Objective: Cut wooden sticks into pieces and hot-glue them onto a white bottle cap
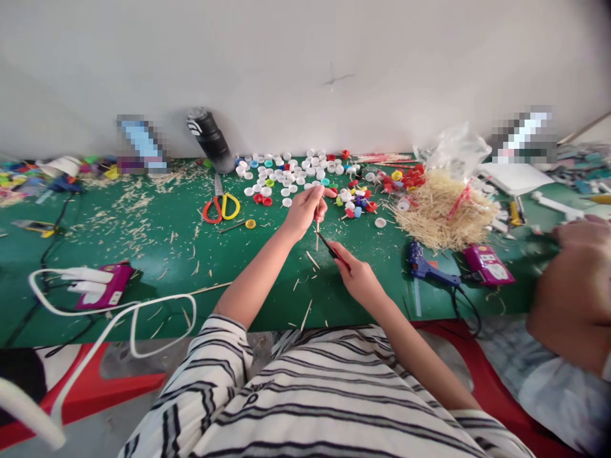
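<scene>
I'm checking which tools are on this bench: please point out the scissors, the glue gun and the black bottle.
Scissors [218, 185]: head view, on the metal blades.
Glue gun [422, 266]: head view, on the blue body.
Black bottle [212, 141]: head view, on its side.

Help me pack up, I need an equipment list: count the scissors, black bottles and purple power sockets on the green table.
Scissors: 1
Black bottle: 1
Purple power sockets, one on the left and one on the right: 2
Total: 4
</scene>
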The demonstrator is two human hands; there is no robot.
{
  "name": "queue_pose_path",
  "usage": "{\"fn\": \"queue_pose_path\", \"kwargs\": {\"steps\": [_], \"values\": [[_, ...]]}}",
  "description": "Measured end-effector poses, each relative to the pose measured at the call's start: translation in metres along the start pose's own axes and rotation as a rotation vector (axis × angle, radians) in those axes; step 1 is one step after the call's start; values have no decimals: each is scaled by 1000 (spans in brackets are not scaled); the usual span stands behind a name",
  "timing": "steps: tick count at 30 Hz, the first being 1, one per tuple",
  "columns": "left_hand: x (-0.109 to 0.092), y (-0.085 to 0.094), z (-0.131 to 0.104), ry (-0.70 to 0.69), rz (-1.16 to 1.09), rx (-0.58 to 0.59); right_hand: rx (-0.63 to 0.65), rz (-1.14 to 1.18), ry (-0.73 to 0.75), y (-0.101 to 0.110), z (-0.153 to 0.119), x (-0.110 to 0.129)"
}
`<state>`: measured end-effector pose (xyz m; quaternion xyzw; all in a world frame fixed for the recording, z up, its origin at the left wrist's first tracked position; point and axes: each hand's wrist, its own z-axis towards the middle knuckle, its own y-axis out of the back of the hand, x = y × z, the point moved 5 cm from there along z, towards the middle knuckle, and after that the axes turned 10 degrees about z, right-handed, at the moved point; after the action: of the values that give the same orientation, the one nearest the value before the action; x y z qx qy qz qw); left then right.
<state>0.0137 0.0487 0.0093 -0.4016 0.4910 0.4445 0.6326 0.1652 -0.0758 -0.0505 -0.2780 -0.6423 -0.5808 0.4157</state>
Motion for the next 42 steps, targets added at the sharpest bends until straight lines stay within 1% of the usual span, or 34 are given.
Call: {"fn": "queue_pose_path", "kwargs": {"steps": [6, 8, 11, 13, 17, 20, 22, 25, 27, 31, 33, 37, 40, 42], "values": [[0, 2, 1, -32, -9, 24, 17, -63, 9, 1, -3, 1], [3, 3, 3, -26, -6, 15, 51, -160, -19, 1, -5, 1], [8, 7, 6, -9, -2, -15, 142, -379, -92, -1, -10, -3], [10, 9, 7, -15, -10, -19, 170, -425, -94, -1, -12, -3], [9, 7, 7, -12, 21, -2, 162, -318, -28, 1, -13, 0], [6, 4, 5, -3, 32, 9, 142, -267, 24, 4, -10, 8], [5, 2, 4, -3, 27, 13, 100, -292, 53, 8, -5, 16], [5, 1, 4, -12, 41, 16, 29, -390, 64, 14, 6, 24], [5, 2, 4, -10, 44, 9, 26, -357, 59, 15, 11, 22], [8, 3, 5, 9, 13, 13, 22, -96, 54, 12, 12, 10], [9, 2, 5, 10, 6, 26, 15, -9, 61, 10, 10, 6], [8, -3, 3, 6, 0, 50, 46, 53, 60, 10, 6, 3], [7, -6, 2, -1, 3, 70, 45, 88, 63, 11, 4, 0], [7, -2, 2, -1, 6, 34, 61, 100, 61, 9, 2, -3]]}}
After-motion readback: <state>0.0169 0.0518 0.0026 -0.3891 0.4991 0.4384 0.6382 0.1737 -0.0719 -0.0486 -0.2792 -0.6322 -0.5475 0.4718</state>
